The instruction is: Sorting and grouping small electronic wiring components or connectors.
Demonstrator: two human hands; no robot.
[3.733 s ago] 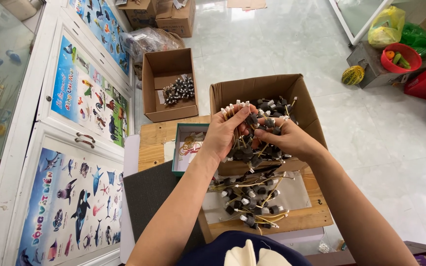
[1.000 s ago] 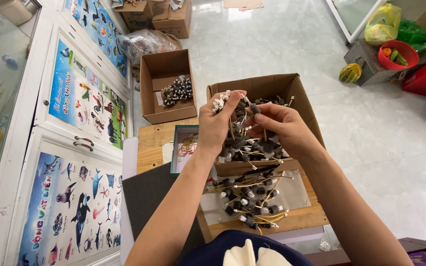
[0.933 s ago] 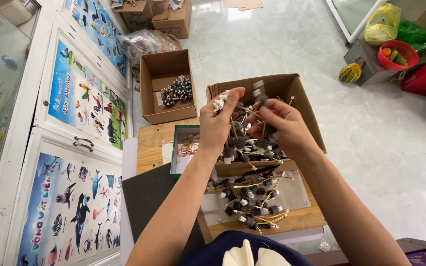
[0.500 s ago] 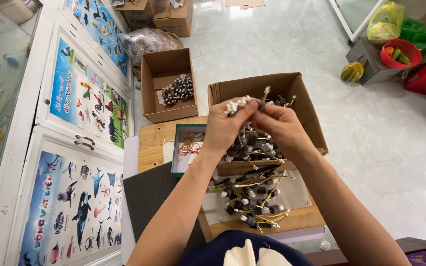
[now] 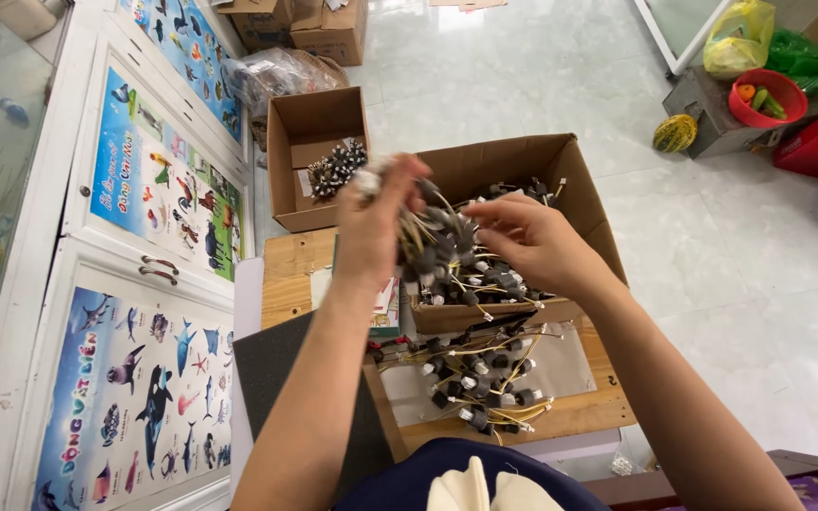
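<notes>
Head view: gripping a tangled bunch of small black connectors on yellow wires in the left hand, fingers clenched round its top, holding it above the near edge of the large open cardboard box. Pinching into the same bunch with the right hand, fingertips closing on wires. Lying nearer on the wooden table: more wired connectors. Sitting farther left on the floor: a smaller open box.
</notes>
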